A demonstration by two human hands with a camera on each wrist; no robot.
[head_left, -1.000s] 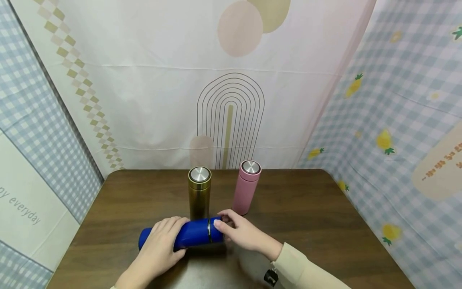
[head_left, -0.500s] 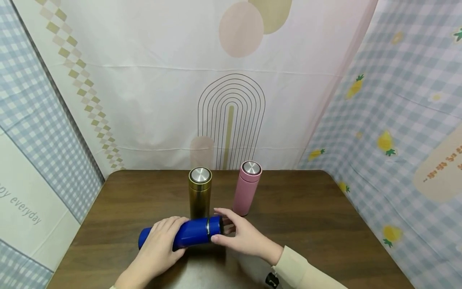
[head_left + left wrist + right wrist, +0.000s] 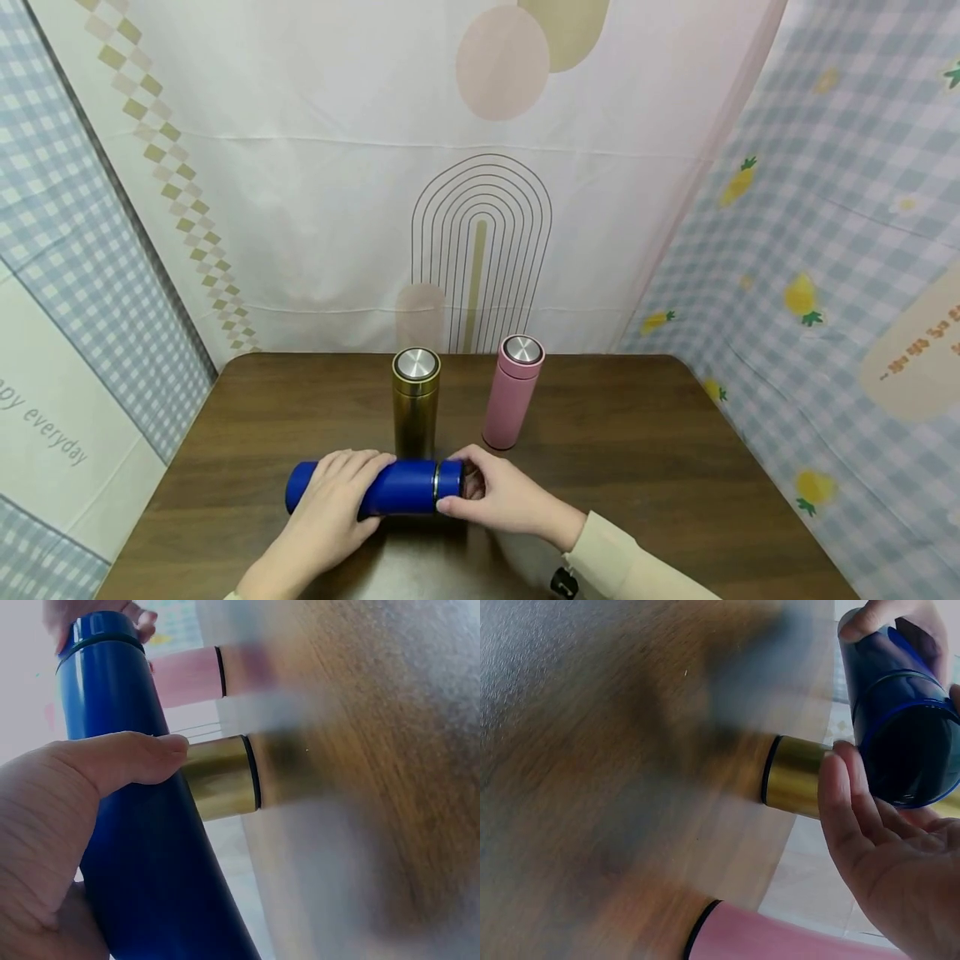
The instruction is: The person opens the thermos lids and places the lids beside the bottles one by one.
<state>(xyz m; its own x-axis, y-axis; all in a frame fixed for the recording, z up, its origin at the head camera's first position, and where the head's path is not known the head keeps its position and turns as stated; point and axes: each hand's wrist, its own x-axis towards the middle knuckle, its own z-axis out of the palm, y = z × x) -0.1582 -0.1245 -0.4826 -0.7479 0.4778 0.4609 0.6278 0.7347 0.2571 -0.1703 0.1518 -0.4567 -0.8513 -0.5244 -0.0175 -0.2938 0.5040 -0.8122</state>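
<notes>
Cap (image 3: 451,479) is back between the right hand's (image 3: 504,496) thumb and fingers, which had parted a moment ago, while the left hand (image 3: 336,507) stays clamped round the blue bottle (image 3: 401,487). It lies sideways before the gold bottle (image 3: 415,417) (more level than earlier), and with the cap still on, the work there looks unfinished
</notes>
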